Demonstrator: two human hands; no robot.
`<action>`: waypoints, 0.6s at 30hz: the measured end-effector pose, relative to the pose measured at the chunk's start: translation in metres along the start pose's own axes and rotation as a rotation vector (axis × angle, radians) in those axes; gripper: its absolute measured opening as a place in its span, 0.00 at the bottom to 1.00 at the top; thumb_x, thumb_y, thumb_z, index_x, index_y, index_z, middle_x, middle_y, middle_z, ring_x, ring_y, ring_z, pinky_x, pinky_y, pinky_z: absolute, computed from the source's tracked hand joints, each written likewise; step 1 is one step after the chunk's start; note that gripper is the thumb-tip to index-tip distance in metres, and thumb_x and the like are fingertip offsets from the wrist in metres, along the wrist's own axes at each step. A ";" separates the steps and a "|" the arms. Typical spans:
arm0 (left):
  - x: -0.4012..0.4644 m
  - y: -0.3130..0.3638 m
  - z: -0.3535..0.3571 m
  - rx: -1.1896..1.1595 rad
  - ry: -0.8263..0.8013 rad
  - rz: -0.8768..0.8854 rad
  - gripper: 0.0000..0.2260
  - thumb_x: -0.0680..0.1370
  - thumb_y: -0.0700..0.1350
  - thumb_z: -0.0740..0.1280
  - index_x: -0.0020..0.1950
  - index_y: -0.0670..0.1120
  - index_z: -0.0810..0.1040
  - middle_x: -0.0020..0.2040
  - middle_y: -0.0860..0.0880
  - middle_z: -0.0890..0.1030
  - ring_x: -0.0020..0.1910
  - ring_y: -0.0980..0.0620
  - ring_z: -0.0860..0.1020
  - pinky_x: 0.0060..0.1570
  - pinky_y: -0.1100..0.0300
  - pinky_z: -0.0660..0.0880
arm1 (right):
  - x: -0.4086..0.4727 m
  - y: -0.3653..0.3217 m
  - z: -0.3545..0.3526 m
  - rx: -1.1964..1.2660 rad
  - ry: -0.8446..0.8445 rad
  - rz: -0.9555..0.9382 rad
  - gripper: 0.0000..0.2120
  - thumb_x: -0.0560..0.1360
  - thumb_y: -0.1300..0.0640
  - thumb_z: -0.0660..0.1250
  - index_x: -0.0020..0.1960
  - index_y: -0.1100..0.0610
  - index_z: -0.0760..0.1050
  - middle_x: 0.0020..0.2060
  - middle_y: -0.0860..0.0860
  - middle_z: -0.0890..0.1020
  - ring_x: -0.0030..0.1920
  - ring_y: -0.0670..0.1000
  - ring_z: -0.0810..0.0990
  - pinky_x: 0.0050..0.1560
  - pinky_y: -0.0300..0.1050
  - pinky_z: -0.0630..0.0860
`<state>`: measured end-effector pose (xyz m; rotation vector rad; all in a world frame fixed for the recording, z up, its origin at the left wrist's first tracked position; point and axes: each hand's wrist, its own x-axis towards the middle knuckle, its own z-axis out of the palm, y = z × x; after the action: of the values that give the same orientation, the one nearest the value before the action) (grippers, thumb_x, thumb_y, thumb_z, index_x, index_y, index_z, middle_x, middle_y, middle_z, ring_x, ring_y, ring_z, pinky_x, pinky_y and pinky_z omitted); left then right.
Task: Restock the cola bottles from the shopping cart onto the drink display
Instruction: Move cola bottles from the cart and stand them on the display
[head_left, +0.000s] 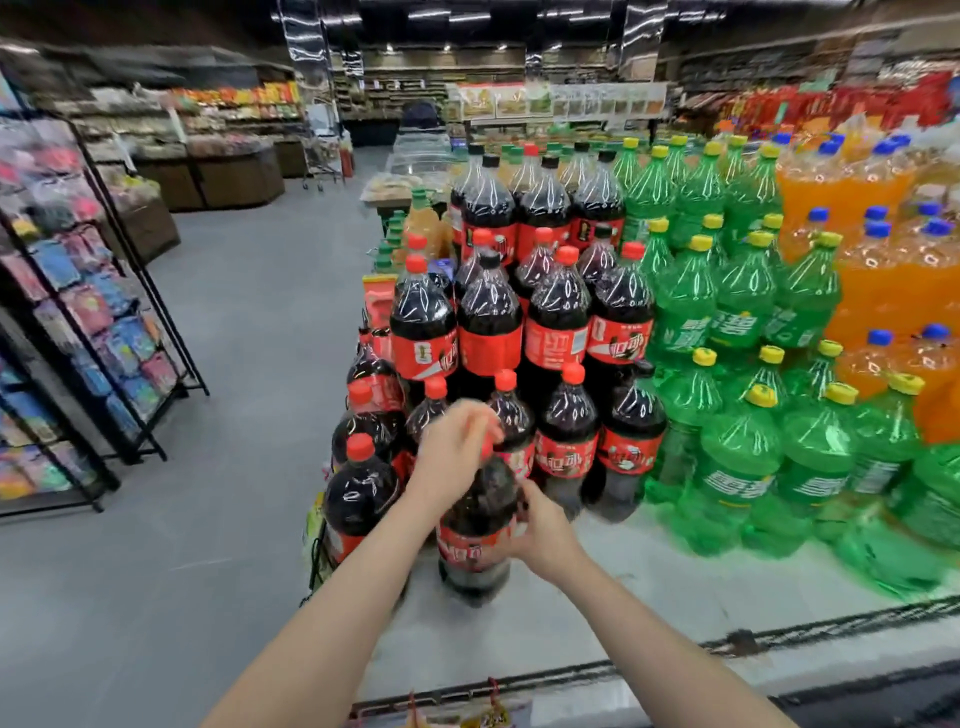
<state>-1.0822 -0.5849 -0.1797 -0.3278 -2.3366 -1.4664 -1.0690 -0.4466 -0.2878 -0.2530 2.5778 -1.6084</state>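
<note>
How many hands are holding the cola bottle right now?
2: the left hand grips the cola bottle at its cap, the right hand holds its label side.

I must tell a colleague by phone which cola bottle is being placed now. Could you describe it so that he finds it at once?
Start at the stepped drink display, where dark cola stands left of the green bottles. Go to the front of the cola block, on the white shelf. The cola bottle is the only one held: the left hand covers its cap, the right hand holds its red label.
</note>
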 end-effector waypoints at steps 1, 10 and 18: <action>0.014 0.001 -0.005 -0.040 0.045 0.015 0.06 0.80 0.38 0.60 0.46 0.46 0.75 0.31 0.52 0.79 0.31 0.55 0.77 0.39 0.60 0.74 | 0.003 0.002 0.011 0.000 0.000 0.020 0.36 0.57 0.54 0.78 0.63 0.52 0.70 0.51 0.45 0.79 0.51 0.46 0.77 0.51 0.37 0.73; 0.028 -0.083 -0.012 0.225 -0.232 -0.281 0.13 0.79 0.52 0.63 0.53 0.44 0.77 0.50 0.45 0.81 0.52 0.47 0.78 0.51 0.59 0.69 | 0.049 0.003 0.067 0.230 0.048 -0.004 0.45 0.55 0.61 0.83 0.66 0.51 0.62 0.58 0.45 0.76 0.58 0.42 0.77 0.59 0.40 0.76; 0.030 -0.092 -0.014 0.112 -0.250 -0.241 0.10 0.77 0.56 0.61 0.44 0.51 0.71 0.38 0.49 0.79 0.41 0.47 0.77 0.48 0.50 0.74 | 0.056 0.015 0.072 0.187 0.092 0.049 0.49 0.51 0.62 0.84 0.66 0.53 0.62 0.61 0.51 0.76 0.61 0.44 0.76 0.59 0.41 0.74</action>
<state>-1.1421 -0.6373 -0.2364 -0.2153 -2.7275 -1.4641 -1.1135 -0.5146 -0.3328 -0.1022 2.4531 -1.8688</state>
